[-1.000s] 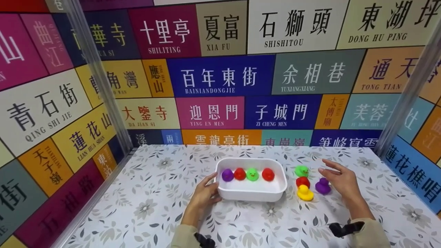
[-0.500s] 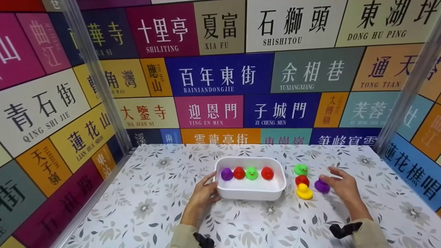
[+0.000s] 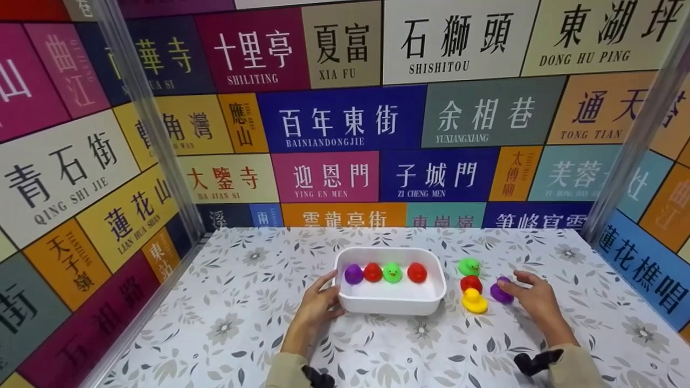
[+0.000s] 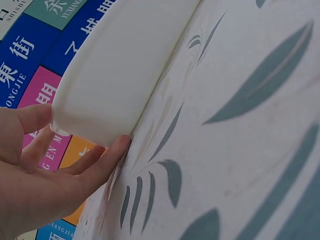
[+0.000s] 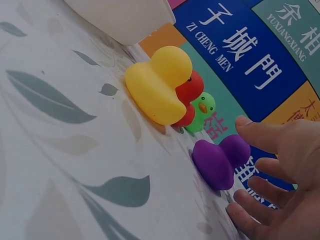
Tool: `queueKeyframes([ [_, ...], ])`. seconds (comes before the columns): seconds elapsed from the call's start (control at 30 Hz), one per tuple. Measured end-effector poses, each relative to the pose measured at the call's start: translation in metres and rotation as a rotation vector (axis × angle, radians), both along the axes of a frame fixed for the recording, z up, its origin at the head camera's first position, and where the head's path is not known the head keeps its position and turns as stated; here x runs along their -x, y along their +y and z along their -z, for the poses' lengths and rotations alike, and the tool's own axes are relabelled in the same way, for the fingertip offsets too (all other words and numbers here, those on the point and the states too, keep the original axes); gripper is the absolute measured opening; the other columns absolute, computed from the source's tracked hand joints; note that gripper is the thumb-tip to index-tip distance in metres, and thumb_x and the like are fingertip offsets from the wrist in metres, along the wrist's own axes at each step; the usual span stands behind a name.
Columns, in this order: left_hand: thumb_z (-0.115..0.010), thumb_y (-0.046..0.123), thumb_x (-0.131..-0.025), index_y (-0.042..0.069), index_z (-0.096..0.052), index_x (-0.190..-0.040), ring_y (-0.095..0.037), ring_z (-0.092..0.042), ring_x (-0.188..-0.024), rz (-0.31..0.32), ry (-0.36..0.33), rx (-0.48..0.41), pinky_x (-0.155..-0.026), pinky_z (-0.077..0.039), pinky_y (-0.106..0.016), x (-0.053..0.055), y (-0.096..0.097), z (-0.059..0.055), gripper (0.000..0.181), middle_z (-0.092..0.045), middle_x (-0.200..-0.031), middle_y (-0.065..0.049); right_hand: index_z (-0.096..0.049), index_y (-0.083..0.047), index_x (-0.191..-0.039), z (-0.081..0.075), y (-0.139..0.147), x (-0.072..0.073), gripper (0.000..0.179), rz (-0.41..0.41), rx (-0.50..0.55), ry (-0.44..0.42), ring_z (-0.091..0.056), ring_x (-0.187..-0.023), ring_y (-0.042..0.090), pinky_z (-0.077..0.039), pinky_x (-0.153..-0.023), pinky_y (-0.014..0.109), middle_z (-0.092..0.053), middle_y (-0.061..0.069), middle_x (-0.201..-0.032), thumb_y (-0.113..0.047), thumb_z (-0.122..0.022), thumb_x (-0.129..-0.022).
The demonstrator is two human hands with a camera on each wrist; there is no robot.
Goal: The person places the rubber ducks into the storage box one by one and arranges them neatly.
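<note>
My left hand [image 3: 319,302] rests against the left end of a white plastic tub [image 3: 393,307], its fingertips on the rim and outer wall, as the left wrist view shows. Inside the tub sit several small rubber ducks in a row: purple, red, green and red. My right hand [image 3: 536,302] reaches around a purple rubber duck [image 5: 220,162] on the table, thumb on one side and fingers spread on the other, without gripping it. To the left of that duck stand a yellow duck [image 5: 157,85], a red duck [image 5: 189,90] and a green duck [image 5: 202,112].
The table wears a white cloth [image 3: 226,328] with a grey leaf print. Behind it rises a wall of coloured sign panels [image 3: 345,118]. Clear upright strips [image 3: 156,118] mark the corners at left and right.
My right hand has come down from above the purple duck to close beside it. My left hand stays at the tub, and the ducks stay in place.
</note>
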State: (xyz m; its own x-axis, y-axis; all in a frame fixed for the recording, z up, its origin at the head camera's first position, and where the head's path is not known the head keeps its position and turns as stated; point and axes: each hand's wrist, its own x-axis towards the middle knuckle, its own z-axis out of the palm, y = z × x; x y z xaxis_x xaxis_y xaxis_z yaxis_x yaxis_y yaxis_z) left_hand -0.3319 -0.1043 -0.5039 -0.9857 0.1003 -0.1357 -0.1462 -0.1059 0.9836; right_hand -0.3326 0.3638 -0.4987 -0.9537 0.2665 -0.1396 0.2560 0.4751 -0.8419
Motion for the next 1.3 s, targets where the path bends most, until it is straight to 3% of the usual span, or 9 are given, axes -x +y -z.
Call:
queueKeyframes([
  [0.3, -0.054, 0.015, -0.100, 0.011, -0.040, -0.153, -0.019, -0.067, -0.096, 0.005, 0.009, 0.003, -0.084, -0.060, -0.038, -0.001, -0.001, -0.001, 0.055, -0.059, -0.132, -0.030, -0.029, -0.002, -0.156, 0.005, -0.002, 0.006, 0.096, 0.009, 0.006, -0.035, -0.031, -0.140, 0.046, -0.031, -0.116, 0.061, -0.024, 0.028, -0.161, -0.059, -0.067, -0.088],
  [0.43, -0.053, 0.015, -0.100, 0.011, -0.040, -0.153, -0.020, -0.067, -0.099, 0.007, 0.007, 0.009, -0.085, -0.060, -0.040, -0.001, -0.001, -0.002, 0.055, -0.057, -0.134, -0.031, -0.035, -0.001, -0.152, 0.006, -0.002, 0.007, 0.094, 0.026, -0.010, -0.046, -0.038, -0.129, 0.042, -0.042, -0.103, 0.051, -0.028, 0.030, -0.159, -0.060, -0.068, -0.087],
  [0.6, -0.054, 0.015, -0.100, 0.013, -0.041, -0.153, -0.021, -0.068, -0.100, 0.000, 0.002, 0.016, -0.086, -0.060, -0.040, 0.000, -0.001, -0.002, 0.055, -0.056, -0.136, -0.031, -0.037, 0.001, -0.150, 0.007, -0.004, 0.008, 0.094, 0.039, -0.019, -0.037, -0.043, -0.123, 0.038, -0.045, -0.093, 0.040, -0.033, 0.031, -0.155, -0.059, -0.071, -0.086],
  [0.83, -0.054, 0.014, -0.100, 0.008, -0.039, -0.153, -0.018, -0.067, -0.093, 0.012, 0.023, 0.016, -0.083, -0.061, -0.039, -0.001, -0.002, 0.000, 0.056, -0.061, -0.127, -0.029, -0.044, 0.003, -0.143, 0.009, -0.007, 0.008, 0.087, 0.068, -0.061, -0.037, -0.052, -0.108, 0.032, -0.049, -0.069, 0.024, -0.048, 0.031, -0.141, -0.056, -0.073, -0.085],
  [1.3, -0.054, 0.016, -0.101, 0.011, -0.039, -0.154, -0.019, -0.068, -0.096, 0.007, 0.006, 0.020, -0.085, -0.060, -0.039, -0.003, 0.000, -0.003, 0.055, -0.056, -0.137, -0.031, -0.042, 0.006, -0.143, 0.008, -0.007, 0.013, 0.090, 0.083, -0.088, -0.069, -0.052, -0.104, 0.034, -0.053, -0.072, 0.025, -0.047, 0.032, -0.137, -0.054, -0.074, -0.085],
])
